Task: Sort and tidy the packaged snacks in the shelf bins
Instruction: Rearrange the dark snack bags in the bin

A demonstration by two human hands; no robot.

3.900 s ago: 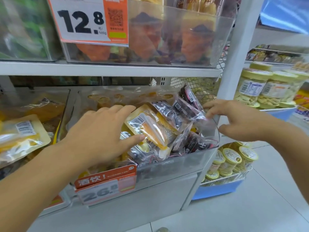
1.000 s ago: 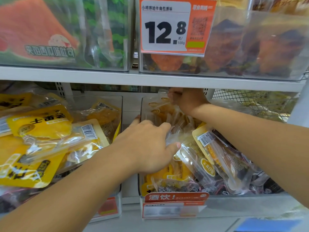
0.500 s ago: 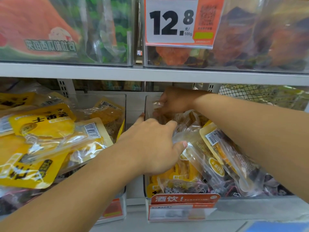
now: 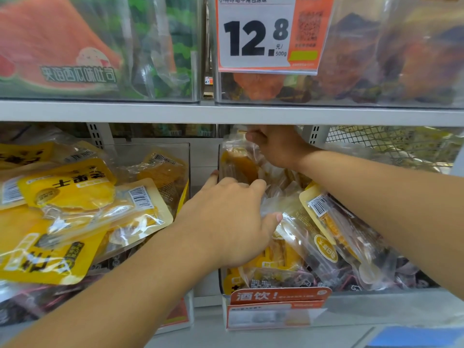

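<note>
At the back of the right-hand clear bin (image 4: 391,301), a clear packet of orange dried fruit (image 4: 237,163) is raised upright, its top edge just under the shelf board (image 4: 150,113); the right hand (image 4: 277,145) has its fingers curled round that top edge and pinches it. Just below those fingers, the left hand (image 4: 232,222) lies over the heaped packets, fingers bent and pressed into the wrappers, thumb stretched right against a clear packet (image 4: 296,229), forefinger reaching up the bin's left wall. Whether the left fingers actually grasp a packet or only hold the heap down, cannot tell. Right of the left thumb: a yellow-edged packet with barcode (image 4: 320,205), dark packets beneath. Well left of both hands, a neighbouring bin holds yellow dried-mango packets (image 4: 66,190). Below the left wrist, an orange price tag (image 4: 277,307). Step in hand, as judged: standing one packet up at the rear while the pile is restrained. Next move likely calls for seating the lifted packet flat against the back wall, then releasing the top edge without letting the slippery heap slide forward
</note>
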